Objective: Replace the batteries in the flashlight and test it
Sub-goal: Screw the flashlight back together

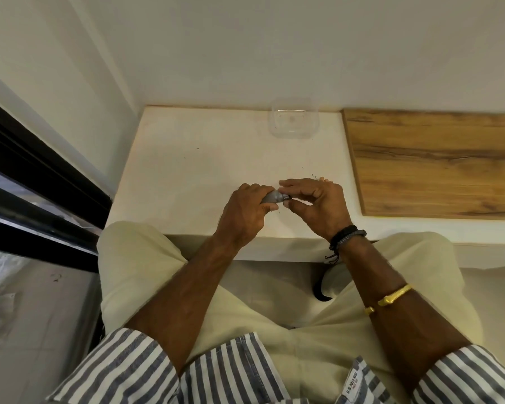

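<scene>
Two hands meet: left hand (245, 212) wraps the grey flashlight (271, 196), long axis lying left-to-right; right hand (318, 205) pinches its dark end (287, 196), remaining fingers loose.

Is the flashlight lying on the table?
No, the left hand grips the flashlight while the right hand pinches its end.

Flashlight (271, 196) body: grey, smooth, dull satin; metal or plastic not resolvable. End piece (287, 196) at its 3 o'clock: black, matt.
Container (293, 118), 12 o'clock on tabletop (187, 170): clear plastic, glossy, smooth.
Tabletop: white, matt, smooth.
Board (435, 161), 2 o'clock: tan wood grain, low sheen.
Trousers (146, 272): cream cloth, matt.
Shirt (123, 368): striped woven cloth.
Wristbands (346, 236): black braided cord.
Bangle (394, 297): gold-coloured metal, polished.
Window frame (27, 158), 9 o'clock: black, slight gloss.
</scene>
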Tool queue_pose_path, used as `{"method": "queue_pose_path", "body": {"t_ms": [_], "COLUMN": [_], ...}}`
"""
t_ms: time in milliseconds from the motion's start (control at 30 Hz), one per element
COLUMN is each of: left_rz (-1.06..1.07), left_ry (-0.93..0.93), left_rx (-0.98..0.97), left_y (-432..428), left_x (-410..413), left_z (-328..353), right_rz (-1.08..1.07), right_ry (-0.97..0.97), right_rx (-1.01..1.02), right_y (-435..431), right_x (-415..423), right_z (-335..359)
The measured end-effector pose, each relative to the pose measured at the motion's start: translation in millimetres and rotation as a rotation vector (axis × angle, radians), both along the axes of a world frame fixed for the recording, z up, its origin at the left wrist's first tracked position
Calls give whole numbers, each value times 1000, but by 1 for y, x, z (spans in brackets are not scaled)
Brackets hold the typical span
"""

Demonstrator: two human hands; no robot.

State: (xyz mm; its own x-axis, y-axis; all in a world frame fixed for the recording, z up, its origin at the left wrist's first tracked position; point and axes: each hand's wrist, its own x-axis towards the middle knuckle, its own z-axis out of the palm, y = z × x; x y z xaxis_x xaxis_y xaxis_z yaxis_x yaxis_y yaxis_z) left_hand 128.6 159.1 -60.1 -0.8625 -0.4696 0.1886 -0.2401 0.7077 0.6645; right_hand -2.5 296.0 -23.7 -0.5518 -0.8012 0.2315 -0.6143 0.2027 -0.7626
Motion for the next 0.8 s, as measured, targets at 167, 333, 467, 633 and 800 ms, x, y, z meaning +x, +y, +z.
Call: {"method": "queue_pose_path", "body": {"t_ms": [167,333,467,633,800], "left_rz": [22,7,12,-9,-48], "left_ry": [61,97,99,83,88], "left_rx": [-20,-55,-60,-64,-83], "left_y": [0,0,-1,-1,1], "left_x": [0,0,-1,0,-1], "left_z": [-2,-7,-8,-7,-6], "right_rz": [-48,-129,-93,-57,-120], "right_ry": [-130,-185,-174,-207,-189], "right_rx": [-68,-30,-31,39,182], "right_y": [-3,-4,-3,-1,-3], "right_x": [2,3,1,-3,2], "right_z": [-6,-8,-6,-5,-1]}}
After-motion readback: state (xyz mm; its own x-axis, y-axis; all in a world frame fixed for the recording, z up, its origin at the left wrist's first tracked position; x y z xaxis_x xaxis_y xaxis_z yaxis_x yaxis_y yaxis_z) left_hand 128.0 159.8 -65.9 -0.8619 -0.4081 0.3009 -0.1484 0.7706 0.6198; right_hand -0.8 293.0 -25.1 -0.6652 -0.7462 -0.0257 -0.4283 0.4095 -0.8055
